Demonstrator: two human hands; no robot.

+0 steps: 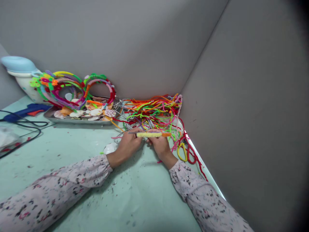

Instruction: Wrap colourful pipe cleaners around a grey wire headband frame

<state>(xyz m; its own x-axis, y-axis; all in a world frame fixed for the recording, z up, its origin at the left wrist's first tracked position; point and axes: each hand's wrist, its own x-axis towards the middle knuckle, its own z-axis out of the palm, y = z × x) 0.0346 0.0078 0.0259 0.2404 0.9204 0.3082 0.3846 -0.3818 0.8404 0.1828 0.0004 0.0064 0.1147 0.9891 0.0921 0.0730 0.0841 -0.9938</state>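
My left hand [130,144] and my right hand [159,145] are raised side by side over the table, both closed on one fuzzy-wrapped band [149,134]. Seen edge-on, the band is pale yellow along the middle and orange at its right end, with a thin grey part at the left. My left fingers pinch the left portion; my right fingers grip it from below on the right. Just behind the hands lies a tangled heap of coloured pipe cleaners [154,111], with grey wire loops among them.
A metal tray [84,121] holds fabric discs and fuzzy headbands [72,79]. At the left are a blue glue gun [21,112] with a black cable and a white bin [26,85] with a blue lid. Yellow-handled scissors [182,152] lie right, near the grey wall.
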